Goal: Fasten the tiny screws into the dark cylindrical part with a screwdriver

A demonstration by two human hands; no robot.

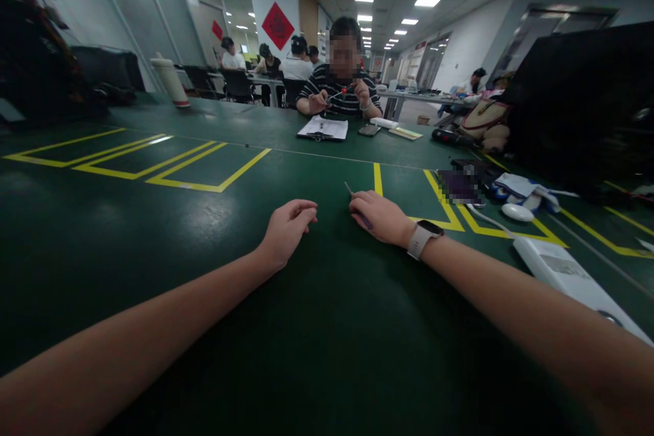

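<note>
Both my forearms lie on a dark green table point(153, 231) marked with yellow tape lines. My left hand point(287, 226) rests near the middle, fingers curled loosely together, with nothing visible in it. My right hand point(381, 216), a pale watch point(423, 238) on its wrist, is closed around a thin stick-like tool point(349, 189) whose tip pokes out toward the far side; a purple part shows under the fingers. The two hands sit about a hand's width apart.
A white power strip point(567, 276) lies along the right edge, with a white mouse point(517, 212) and cables beyond it. Across the table a person in a striped shirt point(340, 92) handles small parts beside a clipboard point(323, 128). A white bottle point(170, 80) stands far left.
</note>
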